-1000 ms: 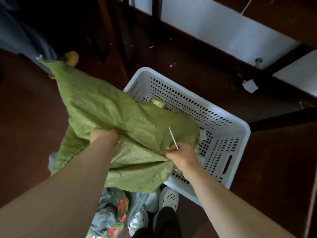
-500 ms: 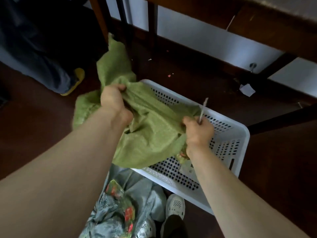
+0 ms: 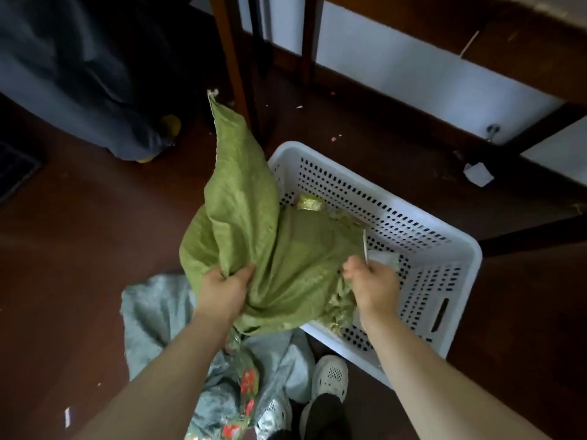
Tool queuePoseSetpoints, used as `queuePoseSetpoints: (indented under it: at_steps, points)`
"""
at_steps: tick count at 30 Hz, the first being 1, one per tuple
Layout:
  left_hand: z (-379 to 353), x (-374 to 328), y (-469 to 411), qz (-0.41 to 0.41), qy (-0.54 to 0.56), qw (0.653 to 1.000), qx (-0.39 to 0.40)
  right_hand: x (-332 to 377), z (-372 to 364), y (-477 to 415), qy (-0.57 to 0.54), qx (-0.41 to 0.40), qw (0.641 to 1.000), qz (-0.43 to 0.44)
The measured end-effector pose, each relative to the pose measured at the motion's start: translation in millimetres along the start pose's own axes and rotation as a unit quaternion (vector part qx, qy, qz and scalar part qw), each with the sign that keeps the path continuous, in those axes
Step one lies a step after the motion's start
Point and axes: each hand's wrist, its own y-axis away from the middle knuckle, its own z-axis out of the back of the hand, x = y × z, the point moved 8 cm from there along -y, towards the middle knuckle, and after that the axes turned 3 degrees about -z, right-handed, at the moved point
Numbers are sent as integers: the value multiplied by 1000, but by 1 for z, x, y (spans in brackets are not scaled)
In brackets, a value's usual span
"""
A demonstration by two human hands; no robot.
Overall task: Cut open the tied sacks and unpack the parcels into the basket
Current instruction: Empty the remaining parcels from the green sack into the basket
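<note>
One green sack (image 3: 251, 223) over white basket (image 3: 422, 296), left hand (image 3: 222, 289) bunching it, right hand (image 3: 374, 287) gripping blade (image 3: 365, 246)

A green sack (image 3: 254, 249) hangs crumpled over the near-left corner of a white perforated basket (image 3: 422, 281) that stands on the dark floor (image 3: 79, 249). The left hand (image 3: 222, 287) grips a bunched fold of it, and one corner of the sack sticks up above. The right hand (image 3: 374, 284) curls its fingers (image 3: 349, 268) round a thin blade (image 3: 365, 246) that points up, right at the sack's frayed edge. A yellowish parcel (image 3: 309, 201) lies inside the basket. Below the arms are a grey sack (image 3: 152, 309) and a white shoe (image 3: 330, 376). A paper scrap (image 3: 478, 174) lies beyond the basket.
</note>
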Motion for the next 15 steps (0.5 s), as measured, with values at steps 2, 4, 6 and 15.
queuePoseSetpoints:
  at_steps: [2, 4, 6, 15]
  points:
    - [-10, 14, -3, -23, -67, 997, 45, 33, -11, -2, 17, -6, 998, 65]
    - [-21, 24, -5, -54, -127, 987, 87, 74, -40, 2, 24, 42, 989, 142]
    - [-29, 31, -7, -88, -169, 975, 114, 106, -76, 6, 40, 90, 976, 192]
    - [-42, 39, -1, 16, -158, 954, 253, 105, -110, -3, 26, 153, 980, 126]
